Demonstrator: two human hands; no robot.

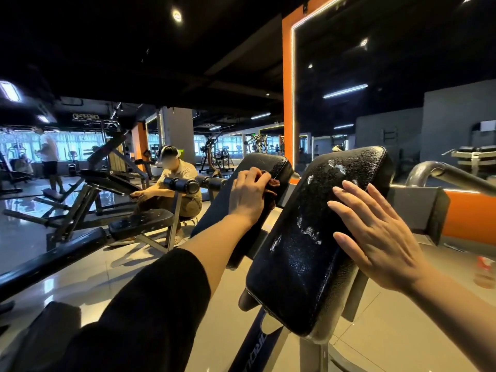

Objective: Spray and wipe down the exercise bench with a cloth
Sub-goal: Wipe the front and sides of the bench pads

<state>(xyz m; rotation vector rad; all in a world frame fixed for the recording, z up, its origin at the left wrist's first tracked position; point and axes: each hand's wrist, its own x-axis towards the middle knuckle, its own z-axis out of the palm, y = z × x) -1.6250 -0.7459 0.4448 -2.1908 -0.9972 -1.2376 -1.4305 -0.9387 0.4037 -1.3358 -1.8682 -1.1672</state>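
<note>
Head view: two black pads side by side on a bench frame, tilted up away from the camera. Left hand (248,193) has fingers curled round a reddish-brown cloth (271,185), pressing it against the left pad (241,189) near that pad's top edge. Cloth bunches out past the fingertips, toward the gap between the pads. Black sleeve (150,299) on the left forearm.

Right hand (375,234) is flat, fingers straight and spread, holding nothing, laid against the right edge of the right pad (303,253). Fingertips point up-left across the pad face. Wet streaks and droplets show on the pad just left of those fingertips and near its top.

Behind the right fingers: metal tube (440,171), orange-framed mirror (288,84). Right of the wrist, low, a blurred red-and-white object (484,271) on the floor; can't tell what it is. Left of the cloth hand, farther back, a crouching person (174,189) at another bench (142,222).
</note>
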